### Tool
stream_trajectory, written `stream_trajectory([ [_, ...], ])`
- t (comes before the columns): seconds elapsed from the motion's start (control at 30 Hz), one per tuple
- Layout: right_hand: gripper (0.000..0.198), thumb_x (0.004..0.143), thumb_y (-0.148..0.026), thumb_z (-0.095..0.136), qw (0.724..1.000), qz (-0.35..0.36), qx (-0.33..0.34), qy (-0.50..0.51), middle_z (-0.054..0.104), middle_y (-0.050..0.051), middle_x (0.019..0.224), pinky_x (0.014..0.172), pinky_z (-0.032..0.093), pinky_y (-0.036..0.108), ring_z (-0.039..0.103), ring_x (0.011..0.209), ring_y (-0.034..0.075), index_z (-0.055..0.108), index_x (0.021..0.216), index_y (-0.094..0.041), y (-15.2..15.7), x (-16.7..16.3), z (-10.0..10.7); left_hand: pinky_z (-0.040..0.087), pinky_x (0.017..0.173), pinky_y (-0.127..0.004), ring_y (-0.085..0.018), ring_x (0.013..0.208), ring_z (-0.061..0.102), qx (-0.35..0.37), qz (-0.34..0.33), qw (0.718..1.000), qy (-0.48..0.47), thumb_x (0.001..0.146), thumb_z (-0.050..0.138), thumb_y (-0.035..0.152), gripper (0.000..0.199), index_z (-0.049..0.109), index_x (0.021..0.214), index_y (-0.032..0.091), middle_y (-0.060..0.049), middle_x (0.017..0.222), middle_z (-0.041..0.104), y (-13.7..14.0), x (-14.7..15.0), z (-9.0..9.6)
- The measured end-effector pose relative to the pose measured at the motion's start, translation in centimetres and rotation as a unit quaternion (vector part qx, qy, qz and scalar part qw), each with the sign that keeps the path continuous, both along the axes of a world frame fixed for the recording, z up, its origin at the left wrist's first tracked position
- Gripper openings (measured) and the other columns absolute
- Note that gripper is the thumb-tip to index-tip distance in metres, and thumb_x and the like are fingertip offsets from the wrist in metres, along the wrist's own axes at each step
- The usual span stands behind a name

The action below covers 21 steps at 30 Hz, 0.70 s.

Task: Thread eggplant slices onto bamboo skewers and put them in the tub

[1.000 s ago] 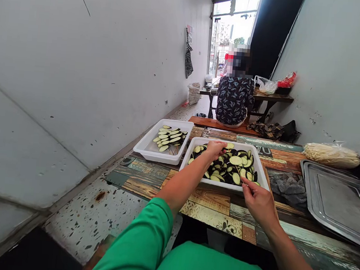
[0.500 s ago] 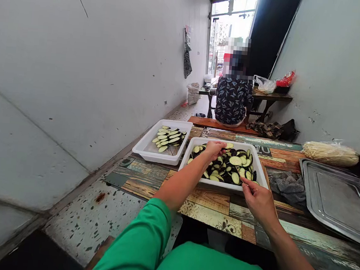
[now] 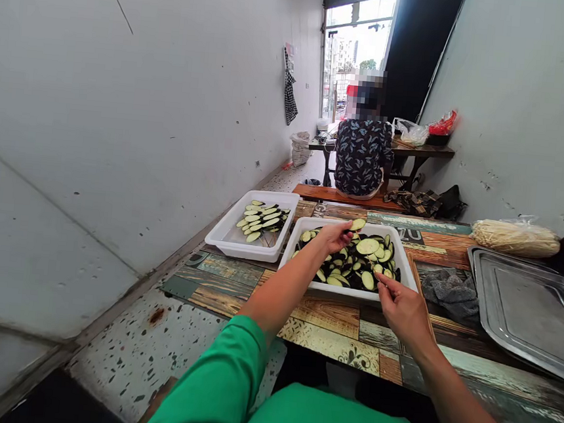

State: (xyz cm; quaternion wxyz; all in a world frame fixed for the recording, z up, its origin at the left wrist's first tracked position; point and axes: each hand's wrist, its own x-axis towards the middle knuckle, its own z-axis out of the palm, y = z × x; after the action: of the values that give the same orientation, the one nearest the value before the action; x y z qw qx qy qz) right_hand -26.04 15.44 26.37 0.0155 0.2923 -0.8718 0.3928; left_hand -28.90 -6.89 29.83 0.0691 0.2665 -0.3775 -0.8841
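My left hand (image 3: 335,236) is closed in a pinch on an eggplant slice (image 3: 358,225) above the far side of a white tub (image 3: 305,225). That tub is filled with loose eggplant slices (image 3: 368,246), pale green with dark skin. Over its near right corner my right hand (image 3: 399,306) pinches a thin wooden skewer (image 3: 372,265), which points up and left towards the left hand; its tip is hard to make out. To the left, a second white tub (image 3: 221,232) holds eggplant slices (image 3: 263,218) in rows, with thin sticks poking out.
Right of the tubs lie a grey cloth (image 3: 447,292), metal trays (image 3: 530,306) and a bag of pale thin strands (image 3: 515,238). Beyond the patchwork table (image 3: 332,314), a person (image 3: 363,156) sits on a bench (image 3: 308,191), back turned. A wall (image 3: 121,125) runs along the left.
The eggplant slice in my left hand has tilted and shows more of its face. Both hands stay over the tub, nearly in place. The view has shifted slightly.
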Motion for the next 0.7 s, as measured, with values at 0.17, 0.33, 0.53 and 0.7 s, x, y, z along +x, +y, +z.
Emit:
stream_trajectory([
  [0.17, 0.047, 0.086, -0.037, 0.044, 0.999, 0.011, 0.002, 0.035, 0.078, 0.01, 0.083, 0.057, 0.045, 0.029, 0.067, 0.062, 0.021, 0.077, 0.111, -0.017, 0.0, 0.7, 0.1, 0.029, 0.039, -0.01, -0.002, 0.047, 0.044, -0.016, -0.012, 1.0, 0.015, 0.092, 0.059, 0.017, 0.011, 0.061, 0.083, 0.009, -0.009, 0.075, 0.066, 0.0, 0.3, 0.2],
  [0.33, 0.045, 0.086, -0.036, 0.045, 0.998, -0.001, 0.021, 0.062, 0.078, 0.009, 0.08, 0.054, 0.044, 0.029, 0.066, 0.057, 0.02, 0.078, 0.11, -0.018, -0.1, 0.6, 0.6, 0.024, 0.037, -0.012, -0.001, 0.043, 0.041, -0.069, -0.027, 0.997, 0.005, 0.09, 0.059, 0.014, 0.011, 0.061, 0.08, 0.01, -0.005, 0.067, 0.063, 0.8, 0.6, 0.1],
  [0.53, 0.048, 0.086, -0.037, 0.044, 0.999, -0.012, 0.017, 0.049, 0.078, 0.011, 0.085, 0.059, 0.044, 0.031, 0.067, 0.064, 0.022, 0.077, 0.114, -0.016, -0.8, -1.1, 0.6, 0.011, 0.034, -0.017, -0.001, 0.034, 0.024, -0.154, -0.008, 0.987, -0.035, 0.084, 0.07, 0.023, 0.029, 0.05, 0.065, 0.015, 0.007, 0.046, 0.039, 1.1, 0.7, 0.0],
  [0.7, 0.05, 0.084, -0.04, 0.047, 0.999, -0.008, -0.051, 0.007, 0.077, 0.01, 0.081, 0.055, 0.043, 0.028, 0.063, 0.059, 0.019, 0.076, 0.113, -0.012, -0.1, -2.9, 0.5, 0.021, 0.038, -0.018, -0.003, 0.037, 0.028, -0.197, -0.041, 0.98, -0.005, 0.084, 0.07, 0.041, 0.028, 0.059, 0.077, 0.016, 0.003, 0.053, 0.053, 0.5, 0.2, -0.8],
])
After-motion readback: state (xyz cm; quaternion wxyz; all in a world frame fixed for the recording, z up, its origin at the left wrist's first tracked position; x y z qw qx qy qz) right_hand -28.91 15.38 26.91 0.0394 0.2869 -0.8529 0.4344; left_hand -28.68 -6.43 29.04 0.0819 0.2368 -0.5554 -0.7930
